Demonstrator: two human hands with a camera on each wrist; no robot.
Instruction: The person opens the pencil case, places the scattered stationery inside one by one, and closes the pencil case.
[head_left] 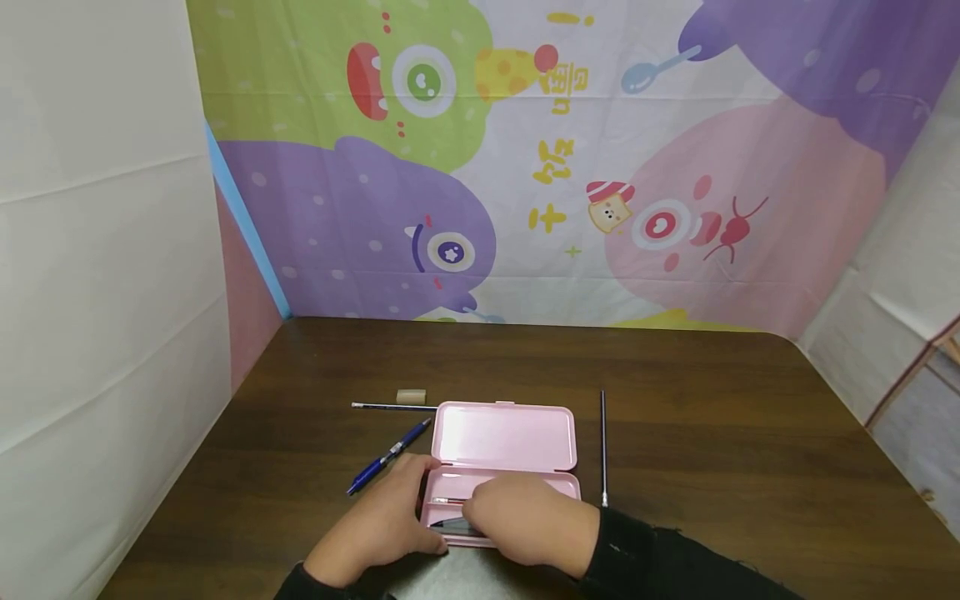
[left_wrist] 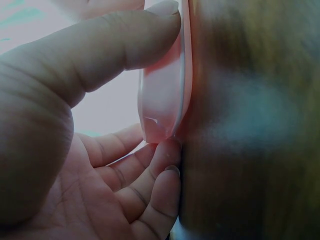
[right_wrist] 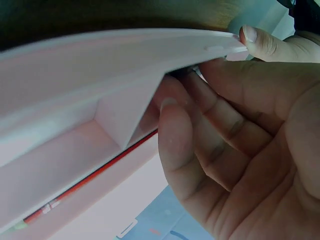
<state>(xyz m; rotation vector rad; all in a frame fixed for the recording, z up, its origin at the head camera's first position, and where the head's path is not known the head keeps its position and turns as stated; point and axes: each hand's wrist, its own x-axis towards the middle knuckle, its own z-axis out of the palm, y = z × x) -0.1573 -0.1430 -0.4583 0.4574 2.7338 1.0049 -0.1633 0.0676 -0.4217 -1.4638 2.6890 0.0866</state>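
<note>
A pink pencil case [head_left: 504, 435] lies with its lid folded back, away from me. My left hand [head_left: 386, 521] grips its left end, thumb at the front edge and fingers by the side wall, as the left wrist view of the case [left_wrist: 164, 95] also shows. My right hand [head_left: 521, 517] reaches into the tray, fingers curled in the front compartment. There they pinch a dark grey object [head_left: 457, 526], mostly hidden by the hand; its kind I cannot tell. A red pencil [right_wrist: 90, 181] lies in the long rear compartment.
Left of the case are a blue pen [head_left: 388, 457], a dark pencil [head_left: 390, 407] partly behind the lid and a beige eraser [head_left: 411, 397]. Another dark pencil [head_left: 603, 446] lies to the right. A cartoon-printed cloth [head_left: 525, 167] hangs behind the wooden table [head_left: 712, 433].
</note>
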